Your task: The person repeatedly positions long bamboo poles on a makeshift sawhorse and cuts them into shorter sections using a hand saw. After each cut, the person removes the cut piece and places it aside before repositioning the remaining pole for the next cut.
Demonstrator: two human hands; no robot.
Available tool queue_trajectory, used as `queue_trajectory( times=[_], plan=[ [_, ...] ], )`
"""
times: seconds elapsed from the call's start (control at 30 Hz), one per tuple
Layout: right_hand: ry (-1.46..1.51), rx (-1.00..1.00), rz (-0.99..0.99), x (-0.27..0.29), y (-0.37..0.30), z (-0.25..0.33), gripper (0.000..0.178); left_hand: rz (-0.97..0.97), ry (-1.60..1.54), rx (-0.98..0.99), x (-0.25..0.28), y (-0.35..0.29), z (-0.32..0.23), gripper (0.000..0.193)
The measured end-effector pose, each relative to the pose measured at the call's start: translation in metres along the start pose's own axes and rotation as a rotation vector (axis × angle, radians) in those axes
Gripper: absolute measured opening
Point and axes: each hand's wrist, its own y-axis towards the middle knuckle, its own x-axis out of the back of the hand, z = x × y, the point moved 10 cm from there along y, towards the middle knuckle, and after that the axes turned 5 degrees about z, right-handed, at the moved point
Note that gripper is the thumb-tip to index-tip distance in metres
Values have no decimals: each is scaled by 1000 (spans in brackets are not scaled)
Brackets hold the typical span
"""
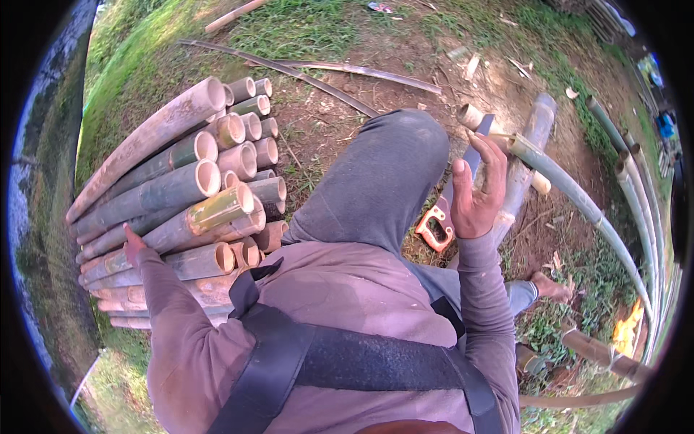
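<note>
To the left, cut bamboo poles (pixel 177 184) lie stacked, their hollow ends toward me. My left hand (pixel 133 244) is closed on a bamboo pole (pixel 168 233) on top of the stack; most of its fingers are hidden. This pole's near end is yellowish green. My right hand (pixel 480 189) is raised, open and empty, with thumb and fingers apart. Just left of it is a handsaw with an orange handle (pixel 436 230), its blade pointing away from me. Beyond the hand, a bamboo pole (pixel 571 189) rests across a thicker bamboo log (pixel 533 137).
Several long bamboo poles (pixel 636 192) stretch along the right side. Split bamboo strips (pixel 361 71) lie on the ground ahead. My bent knee (pixel 405 137) stands between the stack and the saw. A bare foot (pixel 551 287) shows at the right, and a small fire (pixel 627 331) burns near the poles.
</note>
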Motion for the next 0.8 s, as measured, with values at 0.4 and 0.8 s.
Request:
queue_trajectory(
  times=[0.4, 0.8],
  plan=[
    [16, -910, -124, 34, -290, -220, 23, 232, -941, -1420, 31, -412, -472, 35],
    [140, -1173, -226, 49, -294, -265, 32, 1168, 280, -2513, -294, -1092, -450, 54]
  ],
)
